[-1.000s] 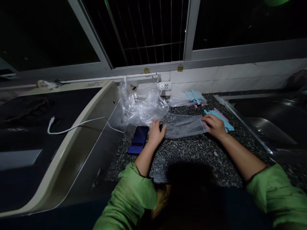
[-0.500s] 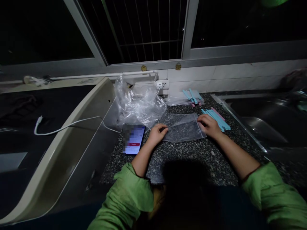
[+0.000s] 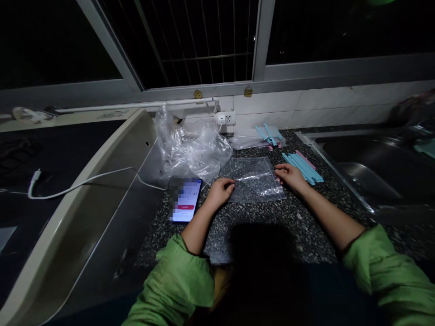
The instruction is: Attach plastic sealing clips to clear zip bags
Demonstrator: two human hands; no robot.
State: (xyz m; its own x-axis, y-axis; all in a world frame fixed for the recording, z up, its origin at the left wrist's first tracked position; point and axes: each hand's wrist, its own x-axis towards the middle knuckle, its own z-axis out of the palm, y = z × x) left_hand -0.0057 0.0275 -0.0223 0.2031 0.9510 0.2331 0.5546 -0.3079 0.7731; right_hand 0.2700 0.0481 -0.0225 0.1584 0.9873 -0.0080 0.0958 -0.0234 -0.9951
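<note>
Left sleeve (image 3: 163,292): green cloth, plain, loose, creased in soft folds
Left cuff (image 3: 192,267): wide and baggy, bunched around the forearm, its edge uneven
Left forearm (image 3: 198,228): bare from cuff to wrist, slim, narrowing toward the wrist
Left hand (image 3: 220,192): bare, small, with slender fingers
Right sleeve (image 3: 397,276): the same green, roomy, wrinkled crosswise, darker in the folds
Right cuff (image 3: 362,249): loose, gathered, standing off the arm
Right forearm (image 3: 329,217): bare, tapering
Right hand (image 3: 291,177): bare, rounded at the back
Sleeve markings: too dim to tell
</note>
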